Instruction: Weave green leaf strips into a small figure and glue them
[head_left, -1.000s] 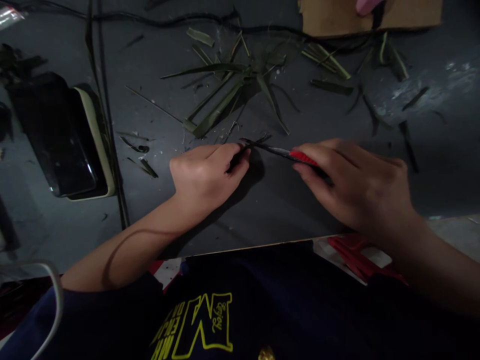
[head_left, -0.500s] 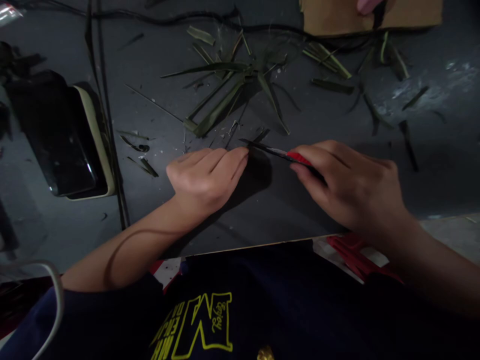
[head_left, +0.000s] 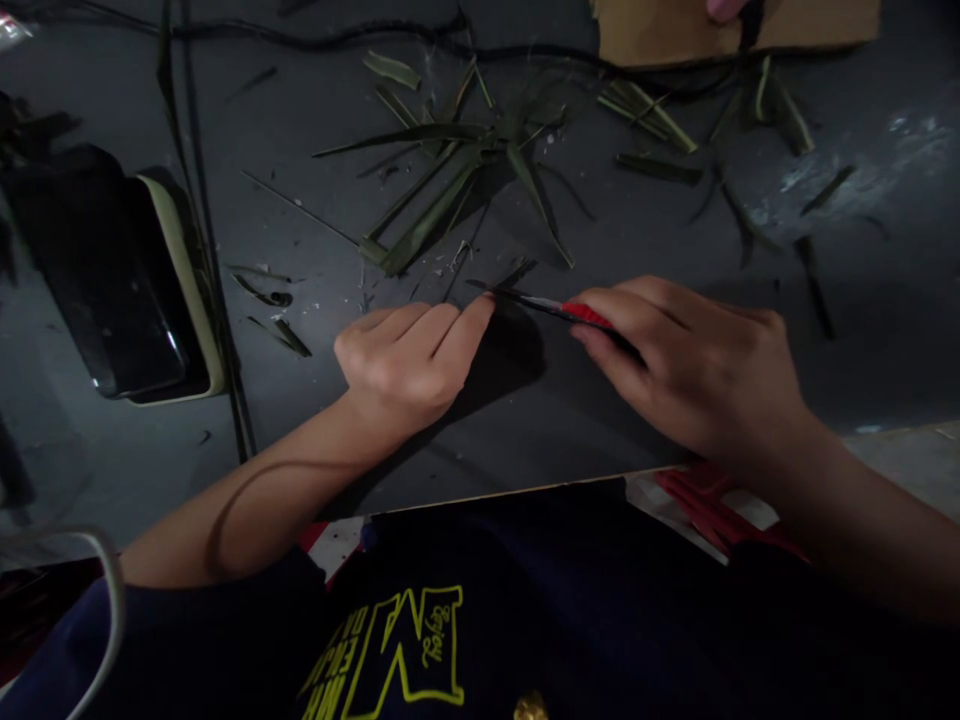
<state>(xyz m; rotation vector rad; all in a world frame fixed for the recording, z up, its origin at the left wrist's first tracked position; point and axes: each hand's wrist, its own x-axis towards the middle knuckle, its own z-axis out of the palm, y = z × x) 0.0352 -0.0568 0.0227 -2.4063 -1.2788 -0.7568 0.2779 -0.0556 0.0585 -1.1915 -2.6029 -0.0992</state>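
My right hand (head_left: 697, 350) is closed around a red-handled knife (head_left: 532, 300), its thin dark blade pointing left. The blade's tip reaches the fingertips of my left hand (head_left: 416, 350), which is closed with the knuckles up. A short dark green leaf strip (head_left: 517, 272) shows just past those fingertips, beside the blade; its near end is hidden by my fingers and the blade. Beyond my hands lies a bundle of long green leaf strips (head_left: 435, 210), folded and spread out on the grey table (head_left: 420, 465).
Leaf scraps (head_left: 660, 170) are scattered at the back right, with smaller ones (head_left: 281, 335) left of my left hand. A black cable (head_left: 337, 42) crosses the back. Cardboard (head_left: 660, 35) lies there, with another person's fingertip over it. A black phone (head_left: 97, 280) rests at left.
The knife and my right hand have shifted slightly left, the blade tip lying further over my left fingertips. The whole view has also drifted a little. Both hands keep their grip.
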